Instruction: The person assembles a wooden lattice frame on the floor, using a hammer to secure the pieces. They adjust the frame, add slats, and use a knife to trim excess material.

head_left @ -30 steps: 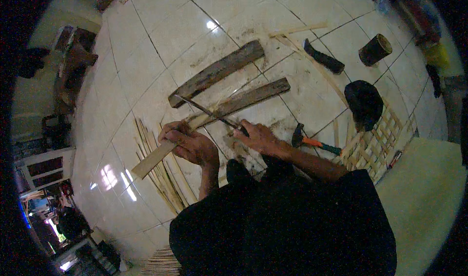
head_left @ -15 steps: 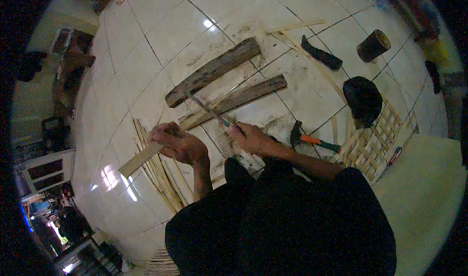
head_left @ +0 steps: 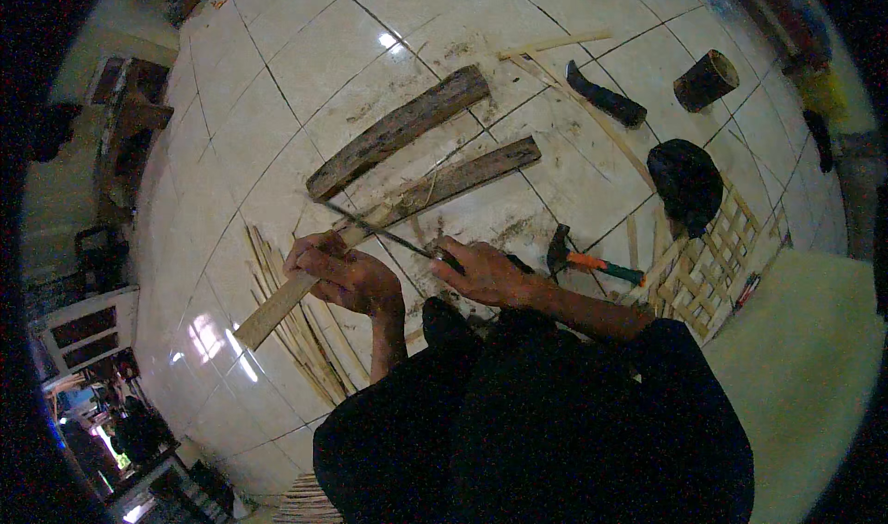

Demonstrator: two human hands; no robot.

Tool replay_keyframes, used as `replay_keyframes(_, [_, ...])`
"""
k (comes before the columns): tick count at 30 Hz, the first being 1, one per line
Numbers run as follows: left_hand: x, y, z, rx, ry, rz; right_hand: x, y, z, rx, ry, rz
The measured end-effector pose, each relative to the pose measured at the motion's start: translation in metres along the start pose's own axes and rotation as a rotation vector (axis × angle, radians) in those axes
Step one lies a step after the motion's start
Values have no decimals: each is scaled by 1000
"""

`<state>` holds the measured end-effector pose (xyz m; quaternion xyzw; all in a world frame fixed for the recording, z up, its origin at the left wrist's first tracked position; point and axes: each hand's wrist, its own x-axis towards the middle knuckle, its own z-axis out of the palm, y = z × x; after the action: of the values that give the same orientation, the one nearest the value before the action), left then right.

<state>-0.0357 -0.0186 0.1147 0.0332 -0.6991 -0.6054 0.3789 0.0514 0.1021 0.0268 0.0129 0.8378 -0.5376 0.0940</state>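
My left hand (head_left: pixel 344 272) is closed around a pale, flat wooden strip (head_left: pixel 273 313), whose near end sticks out to the lower left. Beyond the fingers, the strip lines up with a dark, rough piece of wood (head_left: pixel 490 166); I cannot tell whether the two are one piece. My right hand (head_left: pixel 486 272) grips the handle of a long, narrow knife (head_left: pixel 393 238). Its blade points up and left, crossing the pale part of the wood just past my left fingers. Farther off, a second dark piece of wood (head_left: pixel 402 131) lies on the floor.
Thin strips (head_left: pixel 301 357) lie left of my legs. A hammer (head_left: pixel 601 266) with an orange and green handle lies on the right, near a woven lattice (head_left: pixel 708 270) and a black rounded object (head_left: pixel 686 184). Beyond are a curved dark object (head_left: pixel 606 98) and a cylinder (head_left: pixel 705 82).
The knife blade has swung lower and nearer my left hand, now across the wood. My right hand has shifted slightly right and down; my left hand still holds the strip.
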Motion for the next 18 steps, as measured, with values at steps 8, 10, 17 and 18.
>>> replay_keyframes(8, [0, -17, -15, 336, 76, 159, -1, 9, -7, 15, 30, 39])
replay_keyframes(10, [6, -5, -8, 96, 46, 101, -1, 1, -13, -39, -5, 21])
replay_keyframes(17, [8, 0, -10, 280, -1, 92, 12, 0, -28, -125, -68, 23])
replay_keyframes(18, [4, -1, -15, 225, -3, 63, 10, 4, -25, -136, -89, 52])
